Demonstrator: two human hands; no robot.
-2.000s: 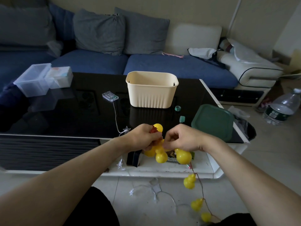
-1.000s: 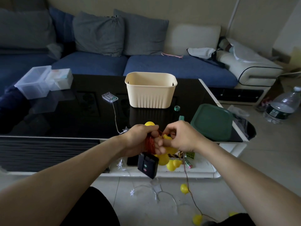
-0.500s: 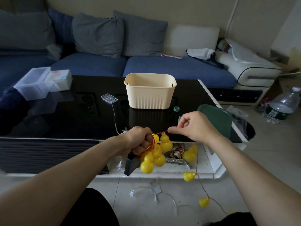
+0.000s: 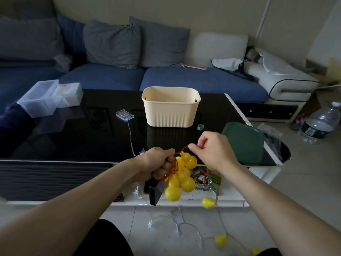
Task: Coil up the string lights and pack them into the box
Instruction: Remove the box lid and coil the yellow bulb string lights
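Observation:
My left hand [image 4: 157,166] grips a bunch of coiled red wire with several yellow gourd-shaped lights [image 4: 181,177] hanging from it; a black battery box [image 4: 156,191] dangles below. My right hand [image 4: 212,151] pinches the red wire [image 4: 181,150] just right of the bunch. Loose yellow lights trail down: one [image 4: 208,202] under my right wrist, more on the floor [image 4: 220,240]. The cream box [image 4: 170,107] stands open on the black table, beyond both hands. Its green lid [image 4: 243,143] lies to the right.
A second string with white star lights [image 4: 149,224] runs from a clear battery case [image 4: 124,115] on the black table [image 4: 73,137] down to the floor. Clear plastic containers [image 4: 48,97] sit at the table's left. A water bottle [image 4: 321,122] stands on the floor at right.
My right hand has wound the wire around the bunch and drawn it out to the right. More yellow lights have gathered at my left hand; fewer hang loose.

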